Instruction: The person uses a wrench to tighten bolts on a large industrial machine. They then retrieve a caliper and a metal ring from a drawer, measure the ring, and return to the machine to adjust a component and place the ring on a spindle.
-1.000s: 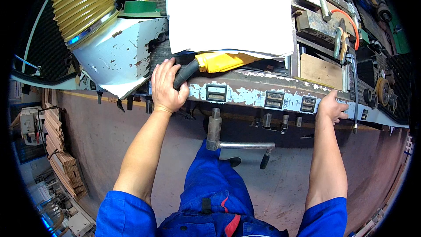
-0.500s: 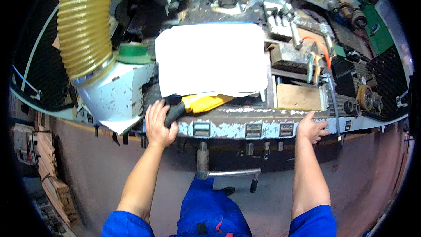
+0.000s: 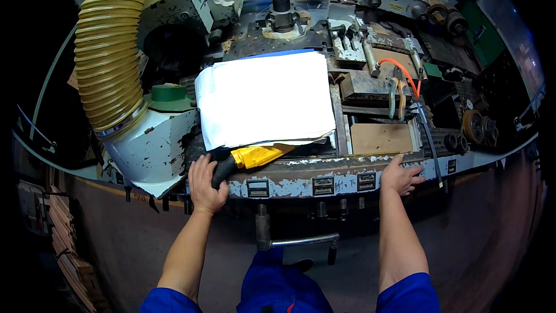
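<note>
Two hands brace at the front edge of a worn machine table (image 3: 301,168): the left hand (image 3: 205,184) curls around a black-and-yellow handle (image 3: 249,159) just below the white paper stack (image 3: 266,98), the right hand (image 3: 401,177) lies spread flat and empty, a grip seemingly just settling before any lift.

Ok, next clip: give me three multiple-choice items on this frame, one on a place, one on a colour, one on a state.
1. Where is the left hand?
A. on the black handle of the yellow tool
B. on the hose
C. on the crank

2. What colour is the hose?
A. red
B. yellow
C. blue

3. How does the right hand lie?
A. fist round pliers
B. raised in the air
C. open on the machine's front edge

Answers: 1 A, fingers curl on the black grip; 2 B, the ribbed hose is yellow; 3 C, fingers are spread over the worn edge, holding nothing.
</note>
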Demonstrator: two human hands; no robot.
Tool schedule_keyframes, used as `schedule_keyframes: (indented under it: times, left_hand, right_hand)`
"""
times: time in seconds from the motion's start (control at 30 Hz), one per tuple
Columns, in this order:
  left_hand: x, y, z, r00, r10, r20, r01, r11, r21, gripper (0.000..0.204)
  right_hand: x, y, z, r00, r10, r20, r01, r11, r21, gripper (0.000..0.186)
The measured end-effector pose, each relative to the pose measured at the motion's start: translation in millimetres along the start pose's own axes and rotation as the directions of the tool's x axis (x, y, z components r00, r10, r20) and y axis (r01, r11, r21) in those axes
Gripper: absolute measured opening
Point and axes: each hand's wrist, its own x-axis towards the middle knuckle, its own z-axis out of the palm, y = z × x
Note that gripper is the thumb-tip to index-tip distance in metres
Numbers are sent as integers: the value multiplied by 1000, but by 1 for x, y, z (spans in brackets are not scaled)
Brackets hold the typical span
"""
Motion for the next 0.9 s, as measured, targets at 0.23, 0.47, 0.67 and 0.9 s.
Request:
schedule_keyframes:
  times: [0.23, 0.47, 0.67, 0.9]
  left_hand:
    - [2, 2, -2, 1000, -3, -14, 3, 1000, -1, 54]
    - [2, 4, -1, 1000, -5, -19, 5, 1000, 0, 54]
    - [1, 2, 1, 1000, -3, -25, 3, 1000, 0, 53]
    - [1, 2, -1, 1000, -14, -9, 14, 1000, -6, 55]
  right_hand:
    - [1, -1, 1, 1000, 7, 0, -7, 1000, -14, 93]
    - [0, -1, -1, 1000, 4, 0, -4, 1000, -15, 93]
    - [0, -1, -2, 1000, -3, 2, 3, 1000, -15, 93]
    - [0, 0, 1, 1000, -1, -13, 1, 1000, -11, 92]
